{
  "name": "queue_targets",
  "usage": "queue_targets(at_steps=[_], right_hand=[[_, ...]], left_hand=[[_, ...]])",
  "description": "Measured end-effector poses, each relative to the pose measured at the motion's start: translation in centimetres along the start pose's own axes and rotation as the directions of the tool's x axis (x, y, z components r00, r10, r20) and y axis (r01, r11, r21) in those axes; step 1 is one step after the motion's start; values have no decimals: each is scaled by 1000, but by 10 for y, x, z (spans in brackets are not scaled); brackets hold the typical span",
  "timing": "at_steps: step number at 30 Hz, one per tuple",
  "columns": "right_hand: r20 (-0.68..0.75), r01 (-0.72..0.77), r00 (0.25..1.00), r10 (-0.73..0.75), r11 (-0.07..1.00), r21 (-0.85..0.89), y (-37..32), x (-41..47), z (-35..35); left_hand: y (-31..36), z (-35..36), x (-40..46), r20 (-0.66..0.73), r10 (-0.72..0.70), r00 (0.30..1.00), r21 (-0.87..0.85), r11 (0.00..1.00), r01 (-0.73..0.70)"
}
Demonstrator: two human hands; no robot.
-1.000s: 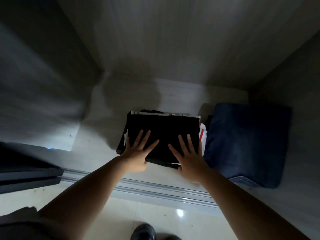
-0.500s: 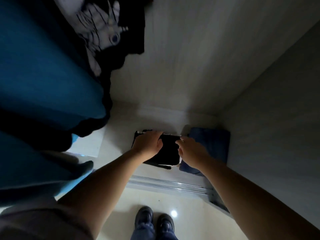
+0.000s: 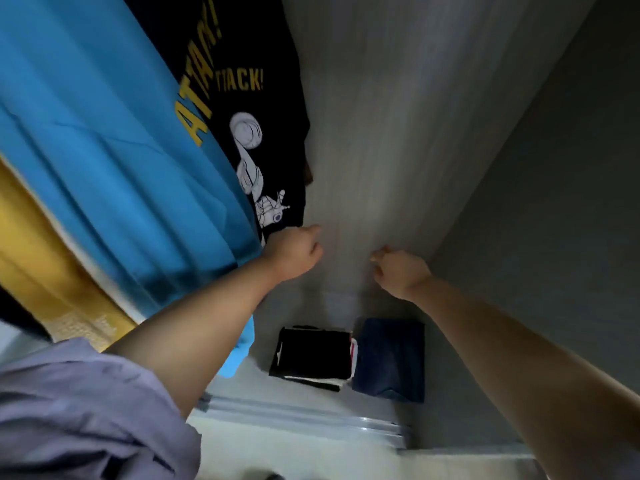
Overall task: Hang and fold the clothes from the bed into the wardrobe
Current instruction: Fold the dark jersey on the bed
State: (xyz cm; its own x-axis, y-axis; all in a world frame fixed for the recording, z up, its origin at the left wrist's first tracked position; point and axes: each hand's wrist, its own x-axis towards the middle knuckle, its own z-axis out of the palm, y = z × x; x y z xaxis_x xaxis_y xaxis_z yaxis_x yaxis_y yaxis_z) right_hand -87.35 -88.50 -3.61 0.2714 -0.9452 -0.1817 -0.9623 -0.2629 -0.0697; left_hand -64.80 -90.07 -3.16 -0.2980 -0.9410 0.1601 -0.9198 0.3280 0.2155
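At the far left of the frame hangs a yellow cloth [image 3: 38, 258]. Next to it hangs a big blue shirt [image 3: 104, 133]. Behind the blue shirt hangs a black shirt [image 3: 249, 98] with yellow letters and a white drawing.

The left hand [image 3: 294, 252] is in the middle of the frame, just beside the bottom edge of the black shirt. Its fingers are curled in, and they hold nothing that I can see. The right hand [image 3: 398, 270] is a little to the right. Its fingers are loosely curled too, and it looks empty.

Both hands are up high, and the folded things lie well below them, near the lower middle of the frame. The black folded pile [image 3: 313, 355] sits on the wardrobe floor [image 3: 249, 379]. The folded blue jeans [image 3: 391, 358] lie right beside it on the right, and their long side runs from front to back. The right hand is nearer to the jeans, and the left hand is nearer to the hanging shirts.

The wardrobe walls [image 3: 398, 116] are pale and smooth. The right side is dark. A metal door track [image 3: 298, 417] runs along the front.
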Motion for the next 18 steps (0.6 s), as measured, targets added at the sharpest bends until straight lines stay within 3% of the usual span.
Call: queue_targets(at_steps=[9,14,18], right_hand=[[-139,-229,964,228,973,13,-26,-91,-54],[-212,-419,872,442,896,145,-45,-160,-47],[-268,-540,777,570,822,183,-50,-236,-32]], left_hand=[[36,-76,-32,-34,218,975,-6,976,-218],[60,-93,-60,-11,460,888,-13,888,-460],[116,-93,-79,38,580,814,-39,815,-578]])
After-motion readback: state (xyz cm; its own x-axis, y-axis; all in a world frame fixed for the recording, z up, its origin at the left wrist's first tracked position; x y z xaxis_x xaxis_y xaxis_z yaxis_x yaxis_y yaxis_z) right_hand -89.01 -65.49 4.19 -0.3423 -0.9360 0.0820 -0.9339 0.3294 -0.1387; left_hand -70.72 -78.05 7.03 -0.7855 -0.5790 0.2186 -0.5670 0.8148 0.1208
